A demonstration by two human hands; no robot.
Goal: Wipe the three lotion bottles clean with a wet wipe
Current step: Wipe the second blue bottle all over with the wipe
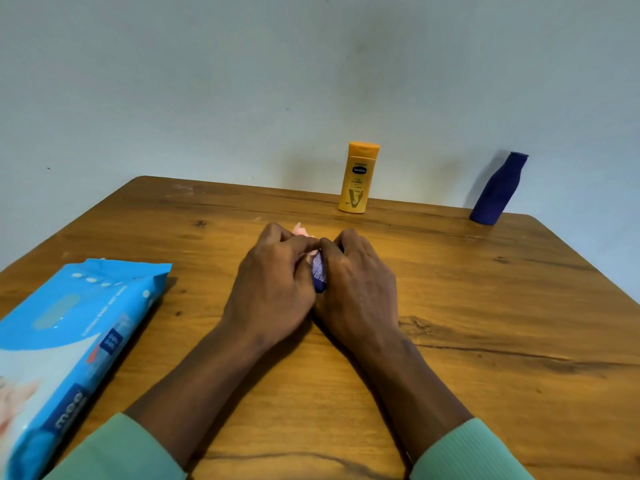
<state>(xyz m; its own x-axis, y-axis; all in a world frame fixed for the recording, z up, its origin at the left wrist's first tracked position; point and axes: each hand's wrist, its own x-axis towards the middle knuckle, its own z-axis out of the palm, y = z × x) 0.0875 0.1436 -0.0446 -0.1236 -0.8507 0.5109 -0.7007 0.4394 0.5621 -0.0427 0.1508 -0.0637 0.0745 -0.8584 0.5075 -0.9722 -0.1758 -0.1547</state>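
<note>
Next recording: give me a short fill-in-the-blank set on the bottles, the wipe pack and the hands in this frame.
1. The upright bottle standing left of the dark blue bottle is ____ in colour.
2. The wet wipe pack lies on the person's ____ side of the table.
3. The small bottle gripped between the left hand and right hand is ____ in colour.
4. Untouched at the table's far edge stand ____ bottles.

Missing words: yellow; left; blue; two

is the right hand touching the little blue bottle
Touching. The head view shows the right hand gripping the little blue bottle while the left hand holds a wipe against it.
</note>
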